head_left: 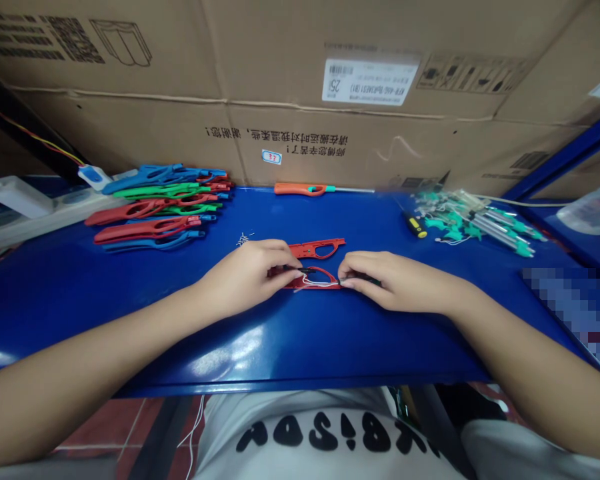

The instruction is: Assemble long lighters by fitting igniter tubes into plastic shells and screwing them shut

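Note:
A red lighter casing half (325,287) lies in front of me on the blue table, with a thin white wire (316,283) running along its handle loop. My left hand (250,270) pinches the casing's left end, thumb and fingers close to a small black part (307,270) inside it. At the casing's right end, my right hand (400,279) has its fingertips closed around a dark, slim piece (365,277), mostly hidden by the fingers. Just behind lies a second red casing half (310,251), its left end covered by my left hand.
Several coloured lighter casings (150,207) are piled at left, near a power strip (70,203). Small screws (244,238) lie behind my left hand. An orange lighter (300,189) rests at the back. Green-and-metal lighter parts (480,220) and a yellow-black screwdriver (416,225) lie right. A cardboard box (280,67) stands behind.

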`<act>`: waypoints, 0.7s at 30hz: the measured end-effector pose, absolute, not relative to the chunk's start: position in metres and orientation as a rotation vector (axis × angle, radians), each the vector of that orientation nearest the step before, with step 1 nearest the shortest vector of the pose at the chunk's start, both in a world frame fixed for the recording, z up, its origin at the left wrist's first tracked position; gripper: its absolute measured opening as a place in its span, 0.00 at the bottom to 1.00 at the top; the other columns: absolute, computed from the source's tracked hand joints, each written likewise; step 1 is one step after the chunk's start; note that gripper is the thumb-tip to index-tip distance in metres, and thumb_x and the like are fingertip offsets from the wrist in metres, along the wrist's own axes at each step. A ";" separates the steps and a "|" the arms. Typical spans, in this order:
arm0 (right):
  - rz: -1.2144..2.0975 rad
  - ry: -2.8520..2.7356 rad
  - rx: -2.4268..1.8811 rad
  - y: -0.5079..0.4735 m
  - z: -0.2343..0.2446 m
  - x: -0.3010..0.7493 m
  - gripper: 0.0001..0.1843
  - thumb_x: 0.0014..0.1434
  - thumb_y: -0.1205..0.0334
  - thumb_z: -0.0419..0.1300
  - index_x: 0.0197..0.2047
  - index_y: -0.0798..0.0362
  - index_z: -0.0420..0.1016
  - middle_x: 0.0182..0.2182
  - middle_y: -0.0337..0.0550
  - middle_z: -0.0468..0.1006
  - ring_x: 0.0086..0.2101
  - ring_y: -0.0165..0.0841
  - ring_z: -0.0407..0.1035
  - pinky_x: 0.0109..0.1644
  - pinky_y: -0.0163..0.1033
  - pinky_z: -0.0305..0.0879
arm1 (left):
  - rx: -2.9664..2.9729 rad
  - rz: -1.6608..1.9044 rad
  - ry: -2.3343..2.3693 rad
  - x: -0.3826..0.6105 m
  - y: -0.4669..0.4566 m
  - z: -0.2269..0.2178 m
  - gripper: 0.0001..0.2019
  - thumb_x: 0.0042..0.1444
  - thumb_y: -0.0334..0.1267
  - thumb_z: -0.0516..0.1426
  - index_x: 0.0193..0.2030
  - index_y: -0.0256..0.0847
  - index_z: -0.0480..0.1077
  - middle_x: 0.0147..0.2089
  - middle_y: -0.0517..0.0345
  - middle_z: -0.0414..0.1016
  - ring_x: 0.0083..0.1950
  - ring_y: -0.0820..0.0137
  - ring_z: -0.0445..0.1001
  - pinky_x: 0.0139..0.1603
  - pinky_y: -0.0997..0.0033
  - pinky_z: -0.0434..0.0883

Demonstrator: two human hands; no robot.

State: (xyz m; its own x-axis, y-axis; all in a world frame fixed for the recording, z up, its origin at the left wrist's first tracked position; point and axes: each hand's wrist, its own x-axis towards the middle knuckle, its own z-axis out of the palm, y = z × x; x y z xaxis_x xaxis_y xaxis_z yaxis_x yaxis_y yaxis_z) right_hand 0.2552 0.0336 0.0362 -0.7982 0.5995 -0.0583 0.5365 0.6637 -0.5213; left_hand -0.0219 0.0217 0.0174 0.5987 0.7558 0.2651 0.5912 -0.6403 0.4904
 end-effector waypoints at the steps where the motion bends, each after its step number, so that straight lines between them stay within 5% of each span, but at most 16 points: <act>1: 0.813 -2.743 -0.938 0.034 0.036 0.254 0.10 0.72 0.58 0.51 0.44 0.52 0.70 0.40 0.42 0.76 0.38 0.32 0.69 0.42 0.37 0.62 | 2.447 0.658 1.093 -0.021 0.021 0.018 0.08 0.64 0.37 0.59 0.43 0.39 0.80 0.41 0.53 0.79 0.38 0.69 0.77 0.39 0.71 0.71; 5: 0.836 -2.627 -0.904 0.034 0.035 0.253 0.10 0.72 0.58 0.51 0.44 0.52 0.71 0.37 0.40 0.76 0.35 0.30 0.68 0.40 0.36 0.61 | 2.261 0.678 1.116 -0.019 0.022 0.021 0.13 0.67 0.43 0.56 0.41 0.40 0.80 0.39 0.56 0.80 0.37 0.70 0.77 0.38 0.71 0.71; 14: 1.078 -2.385 -0.875 0.028 0.031 0.248 0.09 0.69 0.57 0.56 0.44 0.54 0.72 0.35 0.39 0.75 0.33 0.28 0.67 0.38 0.34 0.63 | 2.107 0.940 0.996 -0.015 0.014 0.027 0.20 0.73 0.45 0.45 0.54 0.42 0.76 0.50 0.53 0.81 0.51 0.64 0.78 0.54 0.62 0.72; 21: 1.243 -2.327 -0.811 0.024 0.030 0.244 0.10 0.69 0.58 0.56 0.41 0.55 0.74 0.31 0.37 0.74 0.31 0.26 0.67 0.36 0.32 0.64 | 2.617 1.044 0.740 -0.011 0.003 0.022 0.15 0.62 0.37 0.62 0.55 0.40 0.74 0.48 0.52 0.81 0.46 0.65 0.76 0.50 0.63 0.71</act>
